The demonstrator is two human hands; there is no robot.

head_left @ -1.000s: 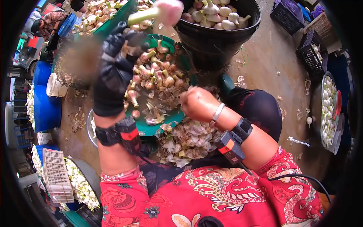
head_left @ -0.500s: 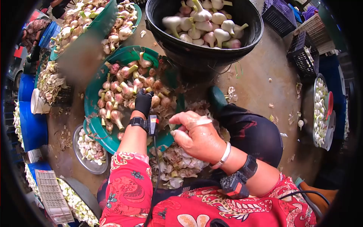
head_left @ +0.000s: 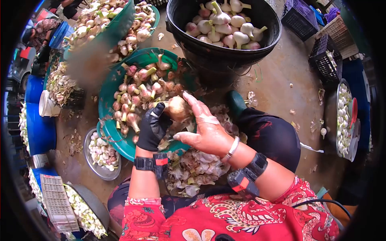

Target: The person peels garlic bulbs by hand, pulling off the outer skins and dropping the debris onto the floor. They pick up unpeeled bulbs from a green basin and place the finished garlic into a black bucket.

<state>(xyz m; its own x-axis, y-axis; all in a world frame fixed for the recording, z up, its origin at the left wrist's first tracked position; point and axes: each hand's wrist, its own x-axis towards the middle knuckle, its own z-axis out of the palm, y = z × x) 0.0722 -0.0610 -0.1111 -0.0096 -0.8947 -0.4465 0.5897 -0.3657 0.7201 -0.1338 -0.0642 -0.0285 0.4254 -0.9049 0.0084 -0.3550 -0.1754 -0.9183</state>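
In a black glove, my left hand (head_left: 152, 126) is closed round the stem end of a large garlic bulb (head_left: 179, 109) with brownish skin. My bare right hand (head_left: 209, 128) has its fingers stretched out and thumb apart, fingertips right at the bulb's far side. Both hands are over the near right part of a green basin (head_left: 105, 98) full of unpeeled garlic bulbs (head_left: 134, 94) with cut stems. A heap of papery garlic skins (head_left: 197, 168) lies below my hands, between my legs.
A black bucket (head_left: 225, 50) of cleaned bulbs stands beyond the basin. At left are a metal bowl of peeled cloves (head_left: 102, 152), a blue tub (head_left: 40, 128) and a bigger garlic-filled basin (head_left: 157, 20). Black crates (head_left: 325, 60) stand at right. Another person (head_left: 44, 30) sits far left.
My left hand has lifted a garlic bulb out of the pile and brought it toward me. My right hand has spread its fingers and come up beside the bulb.
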